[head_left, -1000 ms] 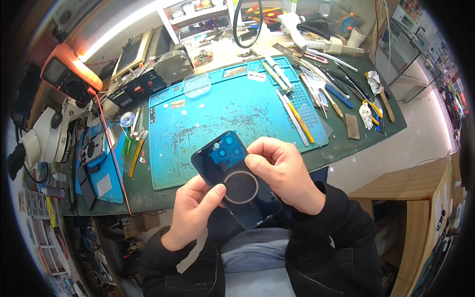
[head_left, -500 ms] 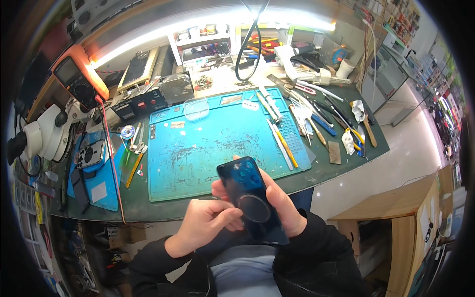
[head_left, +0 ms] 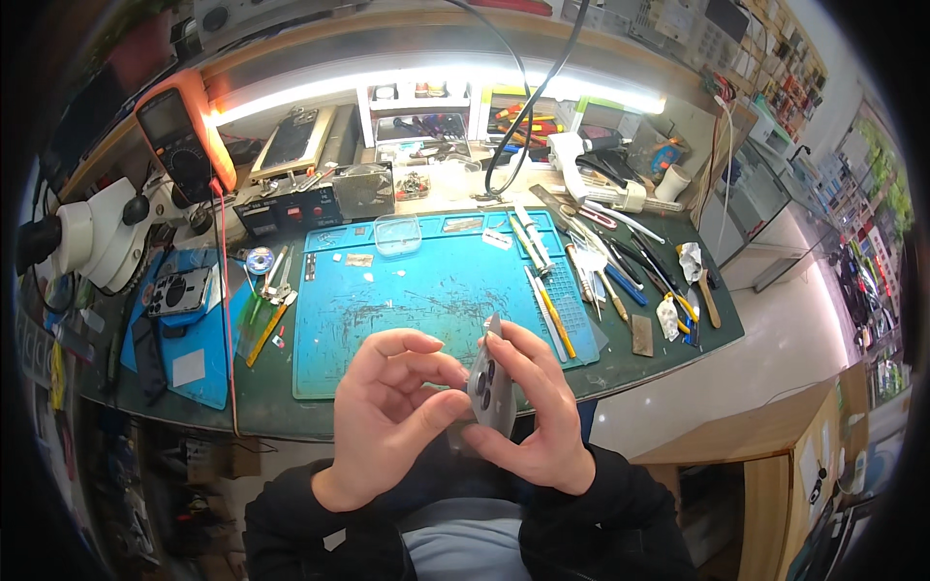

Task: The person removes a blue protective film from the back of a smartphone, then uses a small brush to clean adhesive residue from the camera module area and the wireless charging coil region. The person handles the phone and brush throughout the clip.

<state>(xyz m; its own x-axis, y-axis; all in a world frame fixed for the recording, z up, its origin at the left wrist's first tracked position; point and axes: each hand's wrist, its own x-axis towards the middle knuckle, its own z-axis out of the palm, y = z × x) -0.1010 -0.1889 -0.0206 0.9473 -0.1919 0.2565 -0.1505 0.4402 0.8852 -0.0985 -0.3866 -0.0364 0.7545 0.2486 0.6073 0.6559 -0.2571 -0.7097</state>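
Note:
A smartphone (head_left: 496, 395) is held up in front of my body, turned nearly edge-on, with the round camera lenses on its back facing left. My right hand (head_left: 542, 412) grips it, fingers along the far edge and thumb at the near edge. Close on its left, my left hand (head_left: 392, 412) has its fingers curved and apart, fingertips near the phone; whether they touch it I cannot tell. Beyond both hands lies a blue silicone work mat (head_left: 387, 310), worn in the middle. The phone's screen side is hidden from me.
At the left stand an orange multimeter (head_left: 184, 136) and a white microscope (head_left: 92, 232). A clear plastic box (head_left: 398, 235) sits on the mat's back edge. Tweezers, brushes and a blue-handled tool (head_left: 625, 285) crowd the right side. A black cable (head_left: 531, 116) hangs over the back.
The phone has turned from showing its broad back to nearly edge-on. My left hand has risen and its fingers have spread from a pinch beside the phone.

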